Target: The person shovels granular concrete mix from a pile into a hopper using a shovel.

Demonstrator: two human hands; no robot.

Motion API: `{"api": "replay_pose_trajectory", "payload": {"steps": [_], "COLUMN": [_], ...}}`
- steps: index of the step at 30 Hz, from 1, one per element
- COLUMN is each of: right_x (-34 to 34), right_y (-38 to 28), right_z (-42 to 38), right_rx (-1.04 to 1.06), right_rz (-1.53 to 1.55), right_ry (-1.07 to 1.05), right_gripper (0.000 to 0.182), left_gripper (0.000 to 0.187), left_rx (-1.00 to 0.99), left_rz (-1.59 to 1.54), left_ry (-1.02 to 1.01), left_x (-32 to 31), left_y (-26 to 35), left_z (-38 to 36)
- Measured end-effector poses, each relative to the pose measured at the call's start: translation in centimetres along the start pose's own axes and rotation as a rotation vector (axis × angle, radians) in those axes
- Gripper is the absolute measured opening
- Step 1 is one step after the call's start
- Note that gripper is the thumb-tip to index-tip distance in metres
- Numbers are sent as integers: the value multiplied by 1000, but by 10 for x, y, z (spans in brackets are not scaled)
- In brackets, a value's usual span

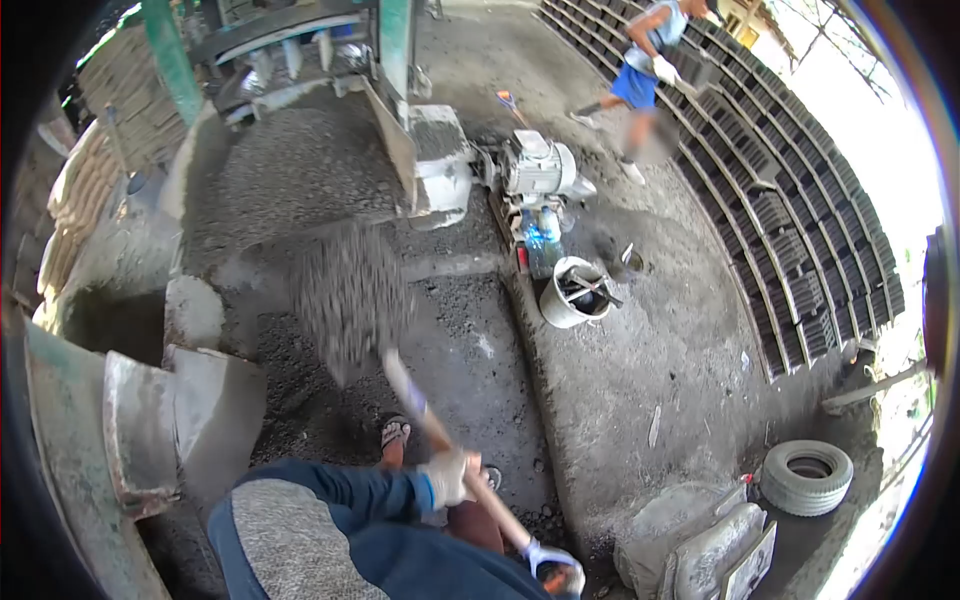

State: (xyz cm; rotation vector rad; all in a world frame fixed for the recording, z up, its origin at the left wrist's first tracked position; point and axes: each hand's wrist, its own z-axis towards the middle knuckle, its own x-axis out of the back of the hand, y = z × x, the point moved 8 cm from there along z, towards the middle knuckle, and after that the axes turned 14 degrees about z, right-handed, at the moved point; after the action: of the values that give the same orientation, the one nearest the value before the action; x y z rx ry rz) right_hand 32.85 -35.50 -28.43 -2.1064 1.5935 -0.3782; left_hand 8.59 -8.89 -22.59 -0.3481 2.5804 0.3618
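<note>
The left hand (pixel 450 478), gloved, clasps the shovel (pixel 430 425) partway along at lower centre, and the right hand (pixel 568 580) grips its handle (pixel 538 552) at the bottom edge. The shovel slants up toward centre-left, ending at blurred grey mix (pixel 352 300); a bucket (pixel 562 308) stands right of centre.

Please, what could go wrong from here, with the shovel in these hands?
Loose grey material beyond the shovel could spill onto the sandalled foot. If the load shifts, the left hand and right hand might lose control. A wide swing might hit the bucket.
</note>
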Motion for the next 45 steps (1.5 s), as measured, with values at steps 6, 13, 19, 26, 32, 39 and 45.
{"api": "replay_pose_trajectory", "payload": {"steps": [6,13,19,26,32,39,45], "right_x": [-222,-420,-436,-229,-66,-226,-325], "right_y": [-192,-185,-39,-93,-68,-98,-49], "right_z": [-156,-486,-396,-181,-12,-232,-248], "right_rx": [1158,2314,1979,1295,92,-22,-52], "right_rz": [-168,-583,-1209,-845,-166,35,92], "right_ry": [-555,-700,-960,-231,-282,-521,-606], "right_gripper": [19,35,14,55,15,19,20], "left_gripper": [22,18,23,20,26,21,20], "left_rx": [-451,-1120,-1050,-743,-653,-685,-765], "left_rz": [-31,-1,7,-39,-73,-184,-134], "left_ry": [-370,-621,-211,-187,-114,-221,-307], "left_x": [-145,-117,-1,-14,-32,6,46], "left_y": [303,522,489,327,266,378,483], "left_z": [-146,-238,-190,-152,-167,-162,-151]}}
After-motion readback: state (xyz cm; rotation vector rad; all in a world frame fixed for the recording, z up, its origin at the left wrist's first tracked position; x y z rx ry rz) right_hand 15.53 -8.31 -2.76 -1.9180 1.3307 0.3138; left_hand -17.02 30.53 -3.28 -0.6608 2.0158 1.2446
